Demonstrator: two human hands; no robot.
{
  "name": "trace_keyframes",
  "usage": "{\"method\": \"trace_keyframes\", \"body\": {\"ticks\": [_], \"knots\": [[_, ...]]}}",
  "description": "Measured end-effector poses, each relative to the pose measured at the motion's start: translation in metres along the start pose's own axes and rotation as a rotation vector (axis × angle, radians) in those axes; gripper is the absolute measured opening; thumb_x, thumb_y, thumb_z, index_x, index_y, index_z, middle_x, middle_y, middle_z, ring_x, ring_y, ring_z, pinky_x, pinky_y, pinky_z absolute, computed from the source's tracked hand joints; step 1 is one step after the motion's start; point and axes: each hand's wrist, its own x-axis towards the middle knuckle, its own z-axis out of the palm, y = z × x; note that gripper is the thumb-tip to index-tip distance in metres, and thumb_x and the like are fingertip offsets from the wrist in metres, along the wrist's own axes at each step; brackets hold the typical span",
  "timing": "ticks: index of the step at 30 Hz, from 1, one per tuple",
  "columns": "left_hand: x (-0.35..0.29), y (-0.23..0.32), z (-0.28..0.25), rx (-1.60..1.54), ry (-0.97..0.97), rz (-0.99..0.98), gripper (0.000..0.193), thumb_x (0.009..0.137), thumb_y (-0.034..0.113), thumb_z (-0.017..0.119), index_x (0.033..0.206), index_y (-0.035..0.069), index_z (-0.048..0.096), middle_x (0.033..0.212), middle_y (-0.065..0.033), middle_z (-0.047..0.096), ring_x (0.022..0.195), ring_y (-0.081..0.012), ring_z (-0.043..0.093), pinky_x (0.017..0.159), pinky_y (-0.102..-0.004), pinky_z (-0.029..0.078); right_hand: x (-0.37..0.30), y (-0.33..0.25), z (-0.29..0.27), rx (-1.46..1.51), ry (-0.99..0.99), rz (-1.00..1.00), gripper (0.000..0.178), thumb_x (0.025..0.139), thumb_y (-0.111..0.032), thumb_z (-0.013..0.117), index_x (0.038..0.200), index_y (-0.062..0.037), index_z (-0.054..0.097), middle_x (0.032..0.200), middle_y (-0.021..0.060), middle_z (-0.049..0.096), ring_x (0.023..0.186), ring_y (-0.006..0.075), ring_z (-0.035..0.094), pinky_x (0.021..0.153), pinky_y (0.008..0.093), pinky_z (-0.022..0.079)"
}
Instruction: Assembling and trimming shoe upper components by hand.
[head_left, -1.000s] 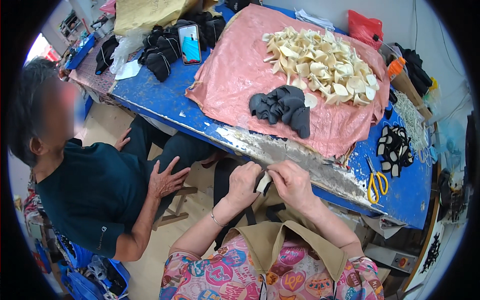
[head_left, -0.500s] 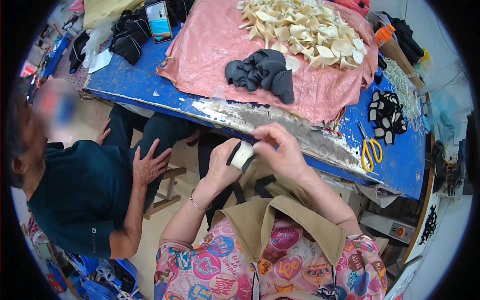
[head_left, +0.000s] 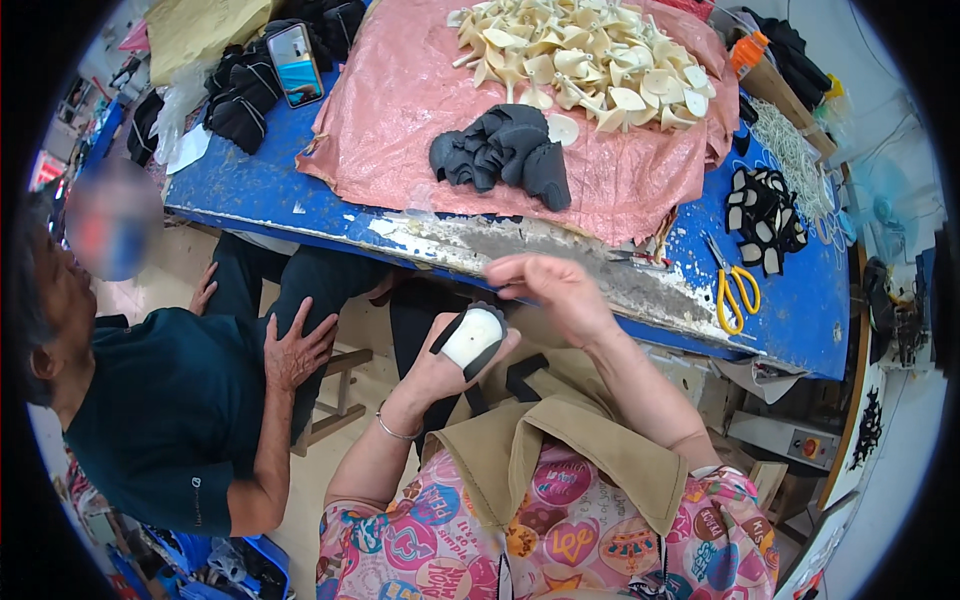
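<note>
A smooth cream moulded piece (head_left: 473, 340) with a small dark dot rests in my left hand (head_left: 430, 372), with dark grey material (head_left: 484, 362) showing around its edges. My left fingers are mostly hidden beneath it. Just above and to the right, my right hand (head_left: 562, 298) is raised near the table's front edge, apart from the piece. Its fingers are stretched toward the left and nothing shows in them. On the table lie a crumpled pile of dark grey curved pieces (head_left: 505, 155) and, behind it, a big heap of cream stemmed pieces (head_left: 605, 75).
A pink sheet (head_left: 365, 120) covers much of the blue table (head_left: 270, 210). Yellow-handled scissors (head_left: 737, 297), black-and-cream pieces (head_left: 765, 220) and white cords (head_left: 790, 140) lie at right. A phone (head_left: 295, 65) stands back left. A seated person (head_left: 170, 400) is close on my left.
My right hand has lifted away from the cream piece, its fingers straightening. The piece has turned in my left hand and shows more of its face. The view has shifted slightly.
</note>
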Motion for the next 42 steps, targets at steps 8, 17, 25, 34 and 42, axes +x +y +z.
{"method": "trace_keyframes", "body": {"ticks": [8, 17, 25, 34, 42], "knots": [[-0.025, 0.022, 0.012, -0.206, -0.316, -0.042, 0.037, 0.075, 0.023, 0.074, 0.104, 0.007, 0.057, 0.095, -0.0063, 0.060, 0.091, -0.0174, 0.057, 0.078, -0.0299, 0.046, 0.003, 0.009, 0.034, 0.010, -0.815, -0.103, 0.049, 0.098, -0.037, 0.030, 0.122, -0.0017, 0.056, 0.139, 0.0119, 0.040, 0.131, 0.0247, 0.032, 0.107, 0.0338, 0.024], [-0.018, 0.029, 0.006, -0.424, -0.491, -0.296, 0.029, 0.078, 0.026, 0.073, 0.092, 0.005, 0.058, 0.081, -0.0018, 0.059, 0.075, -0.0145, 0.056, 0.065, -0.0275, 0.045, 0.009, -0.024, 0.034, -0.395, -0.891, 0.119, 0.039, 0.095, -0.023, 0.038, 0.122, 0.0009, 0.054, 0.127, 0.0170, 0.051, 0.129, 0.0306, 0.035, 0.106, 0.0385, 0.028], [-0.020, -0.006, 0.022, -0.286, -0.053, -0.131, 0.030, 0.080, 0.006, 0.066, 0.108, 0.002, 0.056, 0.097, -0.0047, 0.060, 0.088, -0.0144, 0.057, 0.074, -0.0295, 0.047, 0.005, -0.017, 0.038, -0.172, -0.385, 0.172, 0.044, 0.096, -0.027, 0.034, 0.100, 0.0053, 0.064, 0.114, 0.0164, 0.060, 0.103, 0.0210, 0.056, 0.093, 0.0314, 0.040], [0.006, -0.008, 0.030, 0.031, 0.265, 0.062, 0.024, 0.077, 0.003, 0.064, 0.100, 0.001, 0.056, 0.090, -0.0096, 0.062, 0.080, -0.0212, 0.060, 0.066, -0.0334, 0.047, -0.005, 0.001, 0.054, -0.211, 0.093, 0.008, 0.043, 0.096, -0.026, 0.031, 0.100, 0.0044, 0.062, 0.108, 0.0159, 0.061, 0.102, 0.0210, 0.055, 0.094, 0.0329, 0.039], [0.014, 0.000, 0.028, -0.008, 0.439, 0.116, 0.020, 0.067, 0.000, 0.067, 0.086, 0.000, 0.061, 0.073, -0.0106, 0.063, 0.067, -0.0204, 0.064, 0.057, -0.0298, 0.048, -0.010, 0.005, 0.044, -0.475, -0.089, -0.378, 0.035, 0.093, -0.015, 0.035, 0.122, -0.0016, 0.049, 0.133, 0.0132, 0.042, 0.131, 0.0288, 0.026, 0.110, 0.0393, 0.016]]}}
